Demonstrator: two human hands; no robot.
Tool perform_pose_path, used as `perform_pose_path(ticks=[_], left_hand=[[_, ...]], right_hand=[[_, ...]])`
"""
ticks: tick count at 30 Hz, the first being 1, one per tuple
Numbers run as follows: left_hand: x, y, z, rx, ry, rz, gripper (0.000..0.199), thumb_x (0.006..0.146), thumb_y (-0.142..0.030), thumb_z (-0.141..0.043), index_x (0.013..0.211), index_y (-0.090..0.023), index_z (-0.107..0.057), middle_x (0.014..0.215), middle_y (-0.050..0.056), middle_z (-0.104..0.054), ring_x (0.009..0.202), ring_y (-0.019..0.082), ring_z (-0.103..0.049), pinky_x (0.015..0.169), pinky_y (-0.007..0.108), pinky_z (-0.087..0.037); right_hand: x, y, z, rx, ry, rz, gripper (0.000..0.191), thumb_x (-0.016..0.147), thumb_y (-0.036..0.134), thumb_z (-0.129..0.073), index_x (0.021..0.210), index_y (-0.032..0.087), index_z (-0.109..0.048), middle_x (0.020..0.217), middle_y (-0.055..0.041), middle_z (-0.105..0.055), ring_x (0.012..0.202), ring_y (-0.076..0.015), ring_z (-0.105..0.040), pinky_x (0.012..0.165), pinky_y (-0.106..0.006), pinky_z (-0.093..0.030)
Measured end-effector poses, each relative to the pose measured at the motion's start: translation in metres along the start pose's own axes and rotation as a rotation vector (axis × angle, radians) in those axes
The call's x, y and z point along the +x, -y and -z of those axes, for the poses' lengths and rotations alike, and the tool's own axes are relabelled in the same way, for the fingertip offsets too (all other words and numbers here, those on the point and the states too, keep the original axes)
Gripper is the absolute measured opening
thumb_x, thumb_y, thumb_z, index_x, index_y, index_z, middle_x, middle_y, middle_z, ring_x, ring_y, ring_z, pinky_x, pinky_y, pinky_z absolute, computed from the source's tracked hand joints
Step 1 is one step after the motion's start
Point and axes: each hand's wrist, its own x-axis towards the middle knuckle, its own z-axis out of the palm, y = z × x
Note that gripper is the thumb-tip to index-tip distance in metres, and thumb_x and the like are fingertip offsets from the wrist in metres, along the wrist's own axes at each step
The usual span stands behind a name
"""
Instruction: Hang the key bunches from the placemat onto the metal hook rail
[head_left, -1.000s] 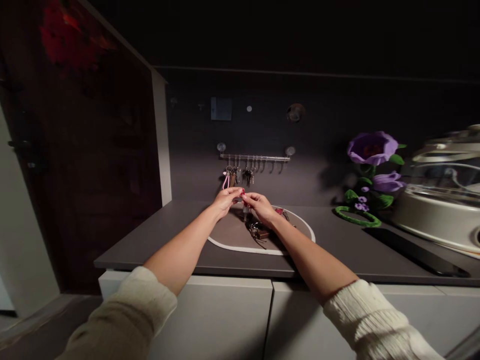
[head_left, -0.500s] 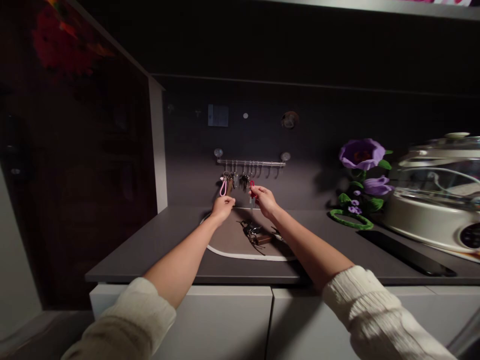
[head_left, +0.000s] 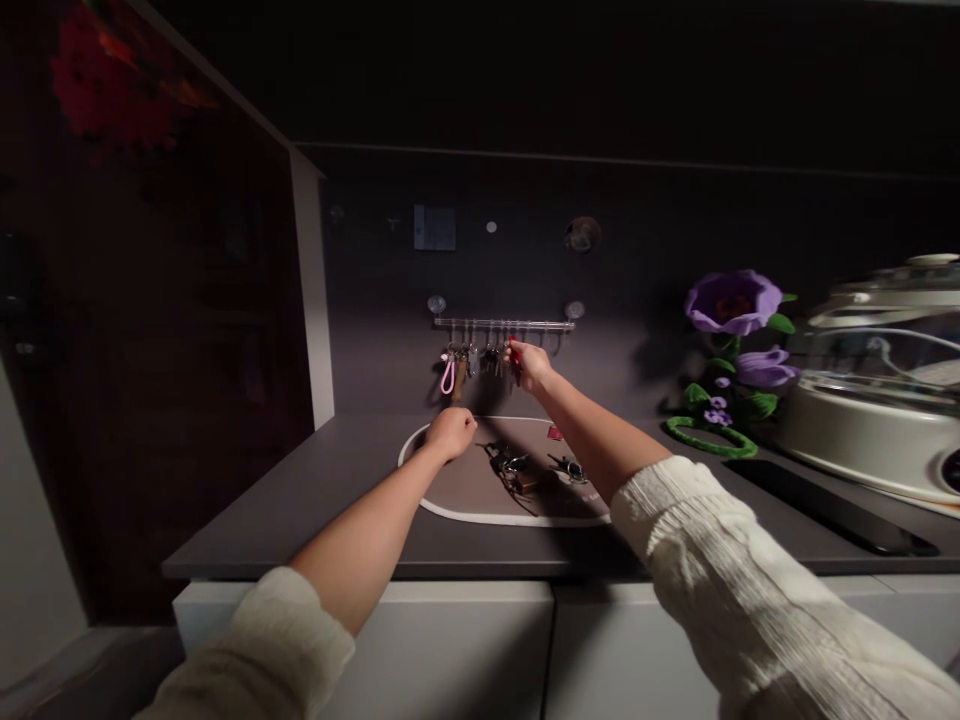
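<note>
My right hand pinches a red-tagged key just in front of the hooks of a clear hook rail on the back wall. Whether the key touches a hook I cannot tell. Curled closed, my left hand is low over the left part of a brown mat with a white rim; nothing shows in it. From the rail's left hooks hang a pink loop strap, a brown strap and several keys. On the mat are dark keys with a brown fob and another key bunch.
A small red piece lies at the mat's back edge. To the right stand purple knitted flowers with a green ring base, a black phone-like slab and a cream appliance with a clear cover. A dark door is at left.
My right hand has moved up with the red-tagged key, closer to the rail's hooks. My left hand has dropped away from the hanging keys and its fingers have curled in.
</note>
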Motion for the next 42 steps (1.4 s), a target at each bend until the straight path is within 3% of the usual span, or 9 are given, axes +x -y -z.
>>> perform_pose_path(ticks=[10,27,33,42], left_hand=[[0.0,-0.003,0.003,0.084,0.033,-0.021,0.023,0.075,-0.024,-0.047,0.078,-0.016,-0.068,0.082,0.011,-0.067,0.074,0.019,-0.058,0.069,0.027,-0.039],[0.0,-0.002,0.006,-0.008,-0.001,0.016,0.015,0.072,-0.022,-0.054,0.07,-0.016,-0.068,0.076,0.009,-0.066,0.072,0.018,-0.057,0.073,0.027,-0.039],[0.003,0.003,0.0,-0.044,0.012,-0.061,0.016,0.073,-0.021,-0.053,0.074,-0.016,-0.068,0.076,0.008,-0.066,0.071,0.017,-0.055,0.073,0.027,-0.039],[0.003,0.001,-0.001,-0.122,0.041,-0.174,0.016,0.072,-0.019,-0.053,0.075,-0.016,-0.068,0.075,0.006,-0.066,0.072,0.016,-0.056,0.074,0.026,-0.04]], right_hand=[[0.004,-0.002,-0.006,0.088,-0.018,-0.06,0.018,0.079,0.009,-0.046,0.063,0.014,-0.05,0.044,0.0037,-0.046,0.037,-0.0042,-0.042,0.038,-0.016,-0.034],[0.004,-0.019,0.005,-0.034,-0.047,-0.034,0.014,0.075,0.012,-0.053,0.061,0.015,-0.052,0.042,0.0035,-0.047,0.036,-0.0052,-0.041,0.037,-0.018,-0.034],[0.002,-0.022,0.002,-0.064,-0.094,-0.043,0.017,0.075,0.011,-0.051,0.059,0.014,-0.052,0.042,0.0037,-0.047,0.036,-0.0047,-0.04,0.036,-0.018,-0.027],[0.003,-0.032,0.011,-0.184,-0.069,0.086,0.018,0.071,0.019,-0.058,0.054,0.014,-0.053,0.048,0.0028,-0.052,0.043,-0.0048,-0.042,0.045,-0.018,-0.031]])
